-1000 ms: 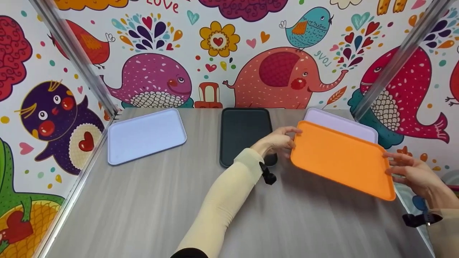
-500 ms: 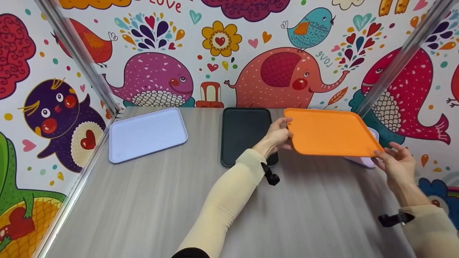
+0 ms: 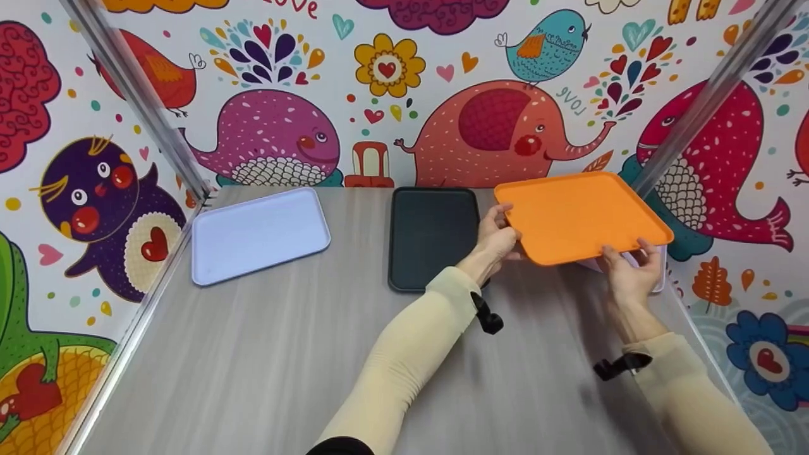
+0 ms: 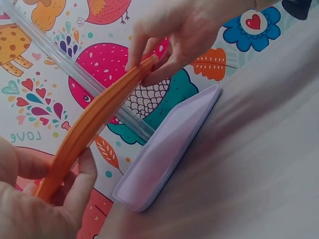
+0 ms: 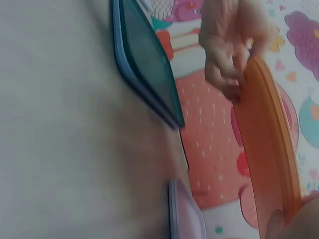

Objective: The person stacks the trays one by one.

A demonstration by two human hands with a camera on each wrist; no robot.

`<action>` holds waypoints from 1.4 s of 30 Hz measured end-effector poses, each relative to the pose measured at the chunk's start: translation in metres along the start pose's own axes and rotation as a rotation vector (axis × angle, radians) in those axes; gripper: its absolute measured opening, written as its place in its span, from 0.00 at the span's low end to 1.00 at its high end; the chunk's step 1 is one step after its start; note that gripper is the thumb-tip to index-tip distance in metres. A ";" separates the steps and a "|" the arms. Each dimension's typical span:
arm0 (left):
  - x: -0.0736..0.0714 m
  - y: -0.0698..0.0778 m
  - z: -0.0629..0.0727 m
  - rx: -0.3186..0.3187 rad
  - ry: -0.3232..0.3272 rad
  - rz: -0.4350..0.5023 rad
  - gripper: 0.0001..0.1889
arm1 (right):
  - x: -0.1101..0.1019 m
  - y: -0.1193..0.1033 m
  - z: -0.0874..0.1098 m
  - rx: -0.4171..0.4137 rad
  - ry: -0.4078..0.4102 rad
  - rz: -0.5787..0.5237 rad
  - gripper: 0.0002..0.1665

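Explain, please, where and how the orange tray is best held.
Probably grip the orange tray by its rim at both short ends, coming from left and right, fingers beneath: it is wide, thin and raised off the table, leaving its underside reachable.

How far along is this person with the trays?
Looks done: the pale blue tray, dark tray and lilac tray lie on the table. In hand: the orange tray, held up off the table by the left hand and right hand. Left, probably: setting it down, perhaps on the lilac tray below it.
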State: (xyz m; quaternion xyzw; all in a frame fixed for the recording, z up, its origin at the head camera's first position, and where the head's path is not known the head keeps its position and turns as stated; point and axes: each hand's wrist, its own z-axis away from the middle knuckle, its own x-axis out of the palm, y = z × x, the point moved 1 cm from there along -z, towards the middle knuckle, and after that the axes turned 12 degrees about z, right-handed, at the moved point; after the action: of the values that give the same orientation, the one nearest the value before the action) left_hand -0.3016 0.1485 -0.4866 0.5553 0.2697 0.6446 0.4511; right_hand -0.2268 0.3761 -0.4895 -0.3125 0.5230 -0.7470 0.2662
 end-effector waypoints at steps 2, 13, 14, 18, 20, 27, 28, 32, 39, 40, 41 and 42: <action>0.000 0.001 0.001 0.006 0.017 -0.014 0.35 | 0.009 0.003 0.002 -0.017 0.009 0.019 0.45; -0.005 0.006 0.005 0.029 0.044 -0.079 0.34 | 0.029 0.009 0.008 0.012 -0.001 0.063 0.50; -0.006 0.005 0.005 0.027 0.041 -0.080 0.34 | 0.029 0.009 0.008 0.016 -0.008 0.057 0.49; -0.012 0.005 0.002 0.014 -0.003 -0.069 0.31 | 0.027 0.008 0.008 0.006 -0.041 0.016 0.48; -0.016 0.006 0.002 0.008 -0.038 -0.066 0.30 | 0.025 0.007 0.007 0.004 -0.053 0.006 0.49; -0.033 0.021 -0.004 0.041 -0.059 -0.136 0.29 | 0.005 -0.002 0.001 0.125 -0.166 0.048 0.57; -0.036 0.026 -0.007 0.047 -0.054 -0.149 0.29 | 0.001 -0.003 0.000 0.140 -0.188 0.053 0.58; -0.050 0.046 -0.017 0.025 -0.083 -0.205 0.28 | -0.009 -0.006 -0.003 0.159 -0.284 0.057 0.60; -0.073 0.087 -0.031 -0.133 -0.316 -0.318 0.23 | -0.015 -0.009 -0.005 0.133 -0.483 -0.052 0.53; -0.076 0.092 -0.032 -0.150 -0.347 -0.340 0.23 | -0.015 -0.009 -0.005 0.132 -0.514 -0.072 0.51; -0.078 0.096 -0.033 -0.163 -0.372 -0.356 0.24 | -0.014 -0.009 -0.006 0.131 -0.543 -0.084 0.49; -0.080 0.099 -0.033 -0.175 -0.394 -0.368 0.24 | -0.013 -0.009 -0.006 0.125 -0.569 -0.089 0.47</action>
State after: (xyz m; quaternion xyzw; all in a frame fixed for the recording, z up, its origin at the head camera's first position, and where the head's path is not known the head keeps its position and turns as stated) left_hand -0.3634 0.0387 -0.4487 0.5704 0.2167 0.4523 0.6505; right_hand -0.2233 0.3922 -0.4850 -0.5151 0.3661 -0.6710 0.3878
